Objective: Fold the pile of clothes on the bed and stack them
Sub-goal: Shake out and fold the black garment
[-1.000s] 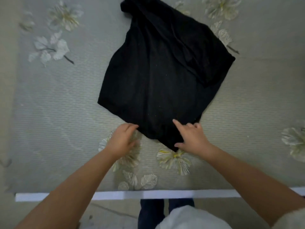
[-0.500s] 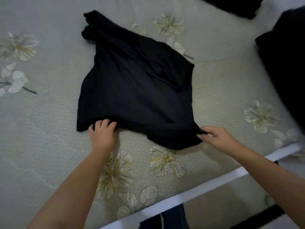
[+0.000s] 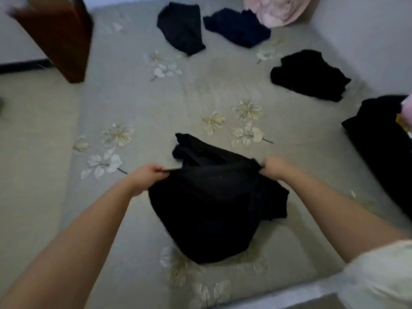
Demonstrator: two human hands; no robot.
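A black garment (image 3: 211,201) hangs in a loose bunch over the near part of the bed (image 3: 138,103), its far end trailing on the grey flowered cover. My left hand (image 3: 147,175) pinches its left edge and my right hand (image 3: 275,167) grips its right edge, both lifted above the bed. Other dark clothes lie spread around: a black piece (image 3: 181,30) and a navy piece (image 3: 237,27) at the far end, a black heap (image 3: 308,74) at the right, and a larger black garment (image 3: 383,139) at the right edge.
A pink cloth bundle (image 3: 278,10) sits at the far right corner by the wall. A brown wooden cabinet (image 3: 58,34) stands at the far left beside the bed. The bed's white front edge (image 3: 296,295) runs near my body.
Both hands have taken hold of the black garment's near edge and lifted it up off the bed, so it now bunches and folds over. The view has tilted up, showing more of the bed.
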